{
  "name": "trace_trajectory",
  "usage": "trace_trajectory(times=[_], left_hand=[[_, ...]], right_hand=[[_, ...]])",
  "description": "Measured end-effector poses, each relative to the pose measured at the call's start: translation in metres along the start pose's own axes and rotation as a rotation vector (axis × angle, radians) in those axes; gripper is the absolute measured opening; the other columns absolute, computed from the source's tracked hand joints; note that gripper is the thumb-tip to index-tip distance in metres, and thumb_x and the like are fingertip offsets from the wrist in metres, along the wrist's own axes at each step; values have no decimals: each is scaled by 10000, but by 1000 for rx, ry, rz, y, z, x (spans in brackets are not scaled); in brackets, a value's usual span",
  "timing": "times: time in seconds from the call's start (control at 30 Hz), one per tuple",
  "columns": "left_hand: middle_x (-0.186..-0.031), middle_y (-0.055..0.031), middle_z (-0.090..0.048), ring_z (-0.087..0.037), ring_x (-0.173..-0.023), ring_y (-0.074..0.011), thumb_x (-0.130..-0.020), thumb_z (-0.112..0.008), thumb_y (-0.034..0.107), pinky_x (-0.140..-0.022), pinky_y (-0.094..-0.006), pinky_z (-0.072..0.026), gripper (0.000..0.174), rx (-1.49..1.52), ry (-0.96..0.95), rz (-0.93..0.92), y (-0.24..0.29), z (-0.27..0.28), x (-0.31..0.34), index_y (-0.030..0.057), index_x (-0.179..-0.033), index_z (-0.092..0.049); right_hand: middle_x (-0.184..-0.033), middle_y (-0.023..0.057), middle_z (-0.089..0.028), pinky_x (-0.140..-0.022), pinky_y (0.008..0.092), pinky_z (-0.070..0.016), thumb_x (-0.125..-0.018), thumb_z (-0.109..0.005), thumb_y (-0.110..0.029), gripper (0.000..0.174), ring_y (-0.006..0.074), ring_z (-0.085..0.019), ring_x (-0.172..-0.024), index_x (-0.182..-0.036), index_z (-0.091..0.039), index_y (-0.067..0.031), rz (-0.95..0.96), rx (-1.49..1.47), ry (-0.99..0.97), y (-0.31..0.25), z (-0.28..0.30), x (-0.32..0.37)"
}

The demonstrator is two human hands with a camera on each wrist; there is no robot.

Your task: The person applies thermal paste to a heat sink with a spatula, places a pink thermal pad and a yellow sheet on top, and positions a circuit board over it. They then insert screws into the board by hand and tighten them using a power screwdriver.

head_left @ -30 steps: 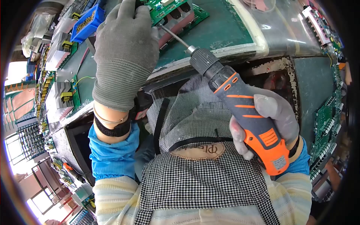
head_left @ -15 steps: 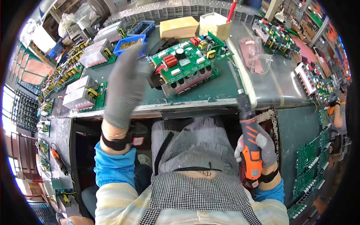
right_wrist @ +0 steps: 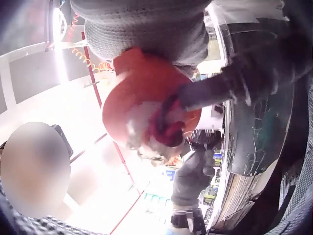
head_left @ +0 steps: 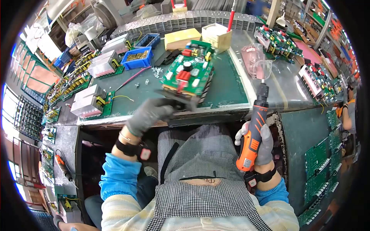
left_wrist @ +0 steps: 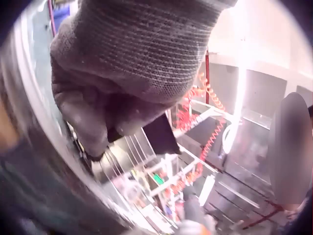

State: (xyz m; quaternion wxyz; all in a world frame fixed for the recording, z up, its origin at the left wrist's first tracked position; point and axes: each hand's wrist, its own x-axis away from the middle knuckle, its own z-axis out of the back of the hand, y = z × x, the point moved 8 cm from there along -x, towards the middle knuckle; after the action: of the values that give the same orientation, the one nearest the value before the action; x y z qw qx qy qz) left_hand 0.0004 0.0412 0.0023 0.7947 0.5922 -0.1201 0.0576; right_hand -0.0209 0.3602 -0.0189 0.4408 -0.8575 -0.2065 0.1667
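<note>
My gloved left hand [head_left: 151, 116] is at the bench's front edge, its fingers curled on the near end of a green circuit board assembly [head_left: 197, 71]. This assembly carries red, black and white components over a heat sink and is blurred, standing at an angle on the green mat. In the left wrist view the left glove [left_wrist: 132, 58] has bent fingers at a dark flat piece [left_wrist: 162, 134]. My gloved right hand [head_left: 266, 146] grips an orange and grey electric screwdriver [head_left: 254, 134], bit pointing up and away, to the right of the board. Its orange end [right_wrist: 142, 98] fills the right wrist view.
Blue bins, one with small brass-coloured screws [head_left: 137, 57], stand behind left. Loose screws [head_left: 157, 72] and a pink-handled tool [head_left: 133, 78] lie on the mat. Heat-sink boards [head_left: 88, 102] line the left; a yellow block [head_left: 181, 39] and wooden box [head_left: 217, 37] stand behind.
The screwdriver has come away from the board and moved right, its bit now upright. My left hand lifted off, then came down to the board's near end; the board has turned.
</note>
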Motion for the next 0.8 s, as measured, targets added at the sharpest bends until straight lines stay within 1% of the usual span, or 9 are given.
trace_trajectory(times=[0.07, 0.2, 0.23, 0.3, 0.33, 0.43, 0.53, 0.7, 0.8], left_hand=[[-1096, -130, -709, -672, -1036, -172, -934, -635, 139, -901, -306, -533, 364, 308, -158, -66, 0, -52, -6, -80, -1225, -630], [-1433, -200, -517, -473, -1369, -239, -964, -595, 91, -1115, -344, -403, 469, 326, -178, -364, 25, -135, -56, -118, -1370, -490], [-1424, -208, -513, -501, -1332, -254, -965, -579, 81, -1087, -354, -419, 416, 302, -162, -394, 28, -152, -76, -111, -1328, -515], [-1325, -216, -546, -553, -1226, -298, -956, -562, 71, -1016, -375, -450, 317, -315, -132, -570, 54, -184, -106, -93, -1227, -553], [-1235, -216, -582, -579, -1157, -327, -945, -562, 71, -973, -386, -464, 270, -913, -111, -690, 64, -203, -118, -81, -1168, -566], [-1040, -204, -589, -590, -1024, -360, -931, -563, 92, -893, -392, -482, 200, -807, 113, -748, 73, -213, -165, -34, -1086, -569], [-996, -219, -606, -602, -990, -364, -927, -584, 134, -879, -404, -495, 225, -20, 171, -287, 65, -202, -208, -15, -1095, -565], [-1187, -323, -621, -592, -1173, -464, -908, -579, 206, -980, -465, -491, 361, -88, 348, -104, 79, -199, -235, -48, -1162, -542], [-1214, -326, -620, -591, -1188, -462, -908, -579, 221, -996, -467, -489, 368, -122, 279, -42, 82, -202, -242, -38, -1170, -566]], right_hand=[[-923, 108, -600, -738, 388, -550, -938, -586, -575, 567, 267, -657, -839, -1064, -547, -23, 88, -2, 99, -2, 3, -1], [-988, 94, -595, -847, 405, -521, -956, -557, -580, 566, 258, -624, -942, -1096, -548, -32, 205, 3, 203, -12, 12, -3], [-994, 94, -596, -860, 407, -518, -956, -556, -581, 567, 256, -621, -951, -1104, -550, -33, 235, -1, 244, -14, 16, -4], [-1015, 91, -604, -918, 418, -501, -959, -549, -586, 584, 250, -613, -968, -1132, -550, -28, 280, 15, 295, -15, 29, -5], [-1018, 88, -605, -928, 420, -498, -962, -548, -579, 578, 248, -613, -970, -1133, -548, -26, 293, 15, 304, -15, 35, -7], [-1032, 76, -609, -962, 422, -486, -987, -538, -533, 536, 246, -616, -984, -1126, -542, -16, 310, 28, 277, -18, 48, -13], [-1028, 77, -611, -955, 408, -486, -1002, -524, -503, 492, 242, -619, -990, -1133, -544, -30, 318, -18, 362, -15, 62, -21], [-1046, 70, -628, -843, 314, -504, -1015, -508, -466, 437, 161, -597, -910, -1187, -530, -65, 266, -7, 400, -2, 82, -35], [-1041, 70, -629, -839, 314, -505, -1020, -501, -466, 436, 163, -598, -925, -1192, -530, -67, 284, -11, 422, -5, 80, -39]])
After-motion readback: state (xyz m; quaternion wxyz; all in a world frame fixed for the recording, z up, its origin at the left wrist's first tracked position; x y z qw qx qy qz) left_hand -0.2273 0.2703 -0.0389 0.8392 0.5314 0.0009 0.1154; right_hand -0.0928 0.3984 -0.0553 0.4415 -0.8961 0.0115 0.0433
